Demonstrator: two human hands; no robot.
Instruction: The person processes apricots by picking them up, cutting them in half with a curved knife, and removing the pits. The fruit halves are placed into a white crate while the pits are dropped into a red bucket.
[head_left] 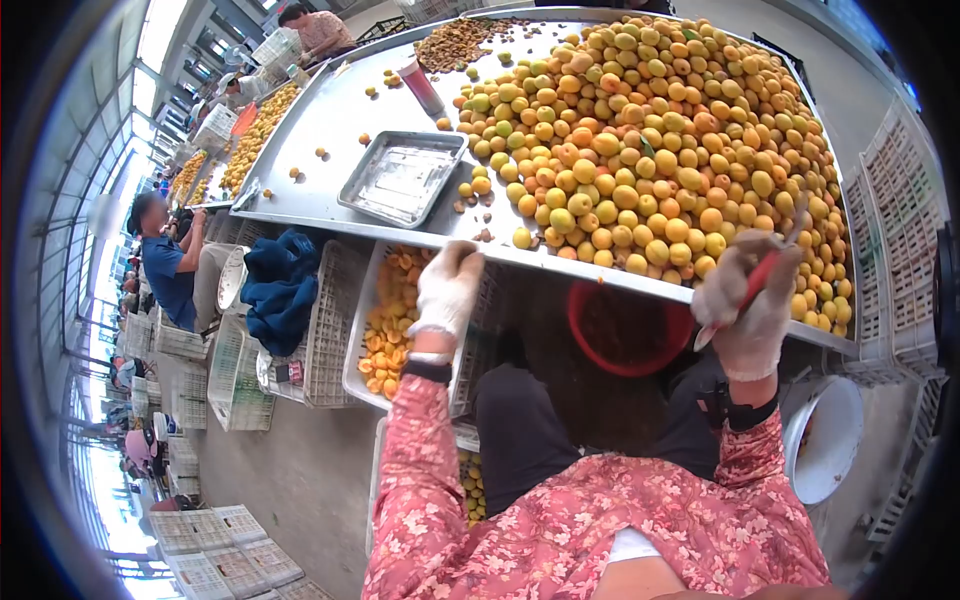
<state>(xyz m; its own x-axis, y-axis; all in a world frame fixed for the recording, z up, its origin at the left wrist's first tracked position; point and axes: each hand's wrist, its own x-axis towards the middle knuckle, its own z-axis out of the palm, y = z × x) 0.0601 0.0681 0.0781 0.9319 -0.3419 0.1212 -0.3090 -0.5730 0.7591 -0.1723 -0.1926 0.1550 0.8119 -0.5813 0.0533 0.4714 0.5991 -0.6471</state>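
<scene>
My left hand, in a white work glove, is at the table's near edge, above a white crate of halved apricots. Its fingers are curled together, and whatever they may hold is hidden. My right hand, also gloved and stained, is closed round a red-handled knife with metal showing at both ends. That hand is over the near edge of a big heap of apricots, mostly yellow and orange, some greenish. The heap lies on a metal-topped table.
A metal tray and a tumbler stand left of the heap. Apricot stones lie at the far end. Below are a red basin, a white bucket and plastic crates. A person in blue sits at left.
</scene>
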